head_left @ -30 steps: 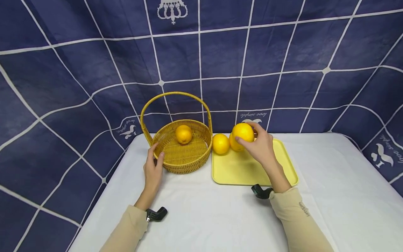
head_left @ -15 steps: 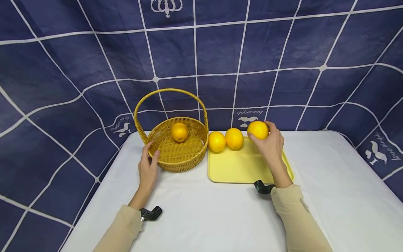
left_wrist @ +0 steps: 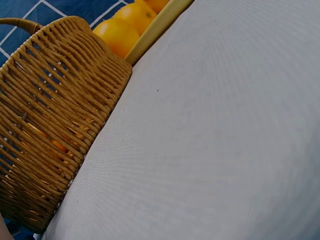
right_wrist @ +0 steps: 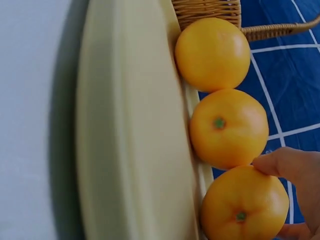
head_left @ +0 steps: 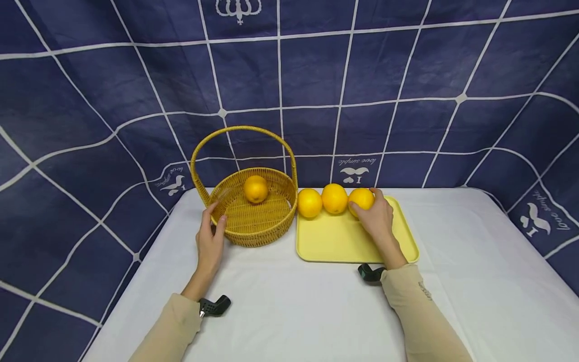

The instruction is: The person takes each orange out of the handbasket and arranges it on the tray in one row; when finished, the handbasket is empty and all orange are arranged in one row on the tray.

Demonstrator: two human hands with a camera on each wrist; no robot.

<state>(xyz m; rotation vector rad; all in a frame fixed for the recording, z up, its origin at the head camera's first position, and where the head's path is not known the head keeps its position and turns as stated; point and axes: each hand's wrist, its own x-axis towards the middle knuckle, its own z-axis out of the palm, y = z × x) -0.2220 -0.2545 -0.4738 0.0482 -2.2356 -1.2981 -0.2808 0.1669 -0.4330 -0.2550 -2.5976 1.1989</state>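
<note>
A woven basket (head_left: 253, 229) with a hoop handle holds one orange (head_left: 255, 188). My left hand (head_left: 210, 236) rests on its left wall with relaxed fingers; the left wrist view shows the basket (left_wrist: 45, 135) close up. Three oranges sit in a row along the far edge of a yellow tray (head_left: 344, 244). My right hand (head_left: 377, 218) grips the rightmost orange (head_left: 363, 197), which sits on the tray beside the middle orange (head_left: 334, 198) and left orange (head_left: 309, 202). In the right wrist view a fingertip (right_wrist: 285, 167) lies on that orange (right_wrist: 245, 202).
A white cloth (head_left: 316, 311) covers the table, bare in front of the basket and tray. A blue checked backdrop (head_left: 316, 100) hangs close behind the table. The table's right side (head_left: 475, 241) has nothing on it.
My right hand carried the orange to the right and lowered it onto the tray's far edge, next to the other two. The left hand stayed at the basket.
</note>
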